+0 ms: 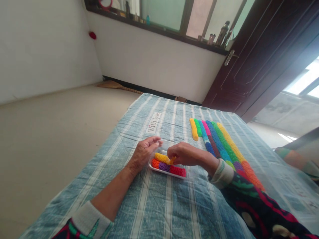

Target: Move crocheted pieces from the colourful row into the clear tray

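Observation:
A shallow clear plastic box (150, 165) lies on the striped bedspread. Inside, a bumpy yellow strip (161, 157) rests behind a row of orange, purple and red pieces (177, 170) with the same knobbly texture. My left hand (146, 151) grips the box's far left edge between thumb and fingers. Over the box's right side, my right hand (181, 153) has its fingers closed in a pinch on the right end of the yellow strip. The curled fingers partly hide that end and the back of the box.
Several bumpy coloured strips (219, 141) lie side by side to the right, partly behind my right sleeve. The bedspread (134, 132) covers a raised surface. Beyond stand a white wall, a ledge (159, 30) with bottles, and a dark red door (241, 56).

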`<action>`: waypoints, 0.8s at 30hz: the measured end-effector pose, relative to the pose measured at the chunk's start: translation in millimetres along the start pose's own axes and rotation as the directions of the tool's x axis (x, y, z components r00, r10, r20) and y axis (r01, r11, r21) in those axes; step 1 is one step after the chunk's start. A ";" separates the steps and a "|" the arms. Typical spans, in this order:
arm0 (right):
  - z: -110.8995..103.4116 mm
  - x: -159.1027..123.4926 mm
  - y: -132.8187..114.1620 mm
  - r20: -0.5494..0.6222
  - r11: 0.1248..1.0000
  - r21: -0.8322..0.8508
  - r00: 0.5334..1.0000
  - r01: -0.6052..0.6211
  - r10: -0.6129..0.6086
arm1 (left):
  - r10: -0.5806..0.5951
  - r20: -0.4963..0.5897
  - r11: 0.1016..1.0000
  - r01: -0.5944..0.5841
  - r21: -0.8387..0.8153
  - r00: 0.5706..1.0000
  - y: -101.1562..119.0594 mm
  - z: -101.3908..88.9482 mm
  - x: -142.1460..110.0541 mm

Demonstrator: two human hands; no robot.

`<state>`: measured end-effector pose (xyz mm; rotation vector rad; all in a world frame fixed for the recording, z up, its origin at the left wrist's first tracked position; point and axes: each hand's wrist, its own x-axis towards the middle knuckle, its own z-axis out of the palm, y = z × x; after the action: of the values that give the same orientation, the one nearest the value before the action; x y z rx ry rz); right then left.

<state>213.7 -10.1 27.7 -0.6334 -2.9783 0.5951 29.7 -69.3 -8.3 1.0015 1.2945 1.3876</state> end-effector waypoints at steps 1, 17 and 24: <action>0.0 0.7 1.0 0.011 1.000 0.008 1.000 0.001 -0.001 | 0.001 0.004 1.000 -0.001 -0.002 1.000 -0.7 -0.1 0.3; 6.0 -5.9 -5.8 -0.063 0.996 0.063 0.996 -0.062 0.066 | 0.003 0.006 1.000 -0.003 0.012 1.000 -1.3 0.5 0.5; 12.0 -9.2 -6.5 -0.109 0.997 0.073 0.993 -0.035 0.043 | 0.002 0.007 1.000 -0.002 0.010 1.000 -1.4 0.3 0.2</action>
<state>218.2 -23.5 19.4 -0.6962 -2.8349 0.6436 30.1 -69.0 -9.7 1.0138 1.2967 1.3798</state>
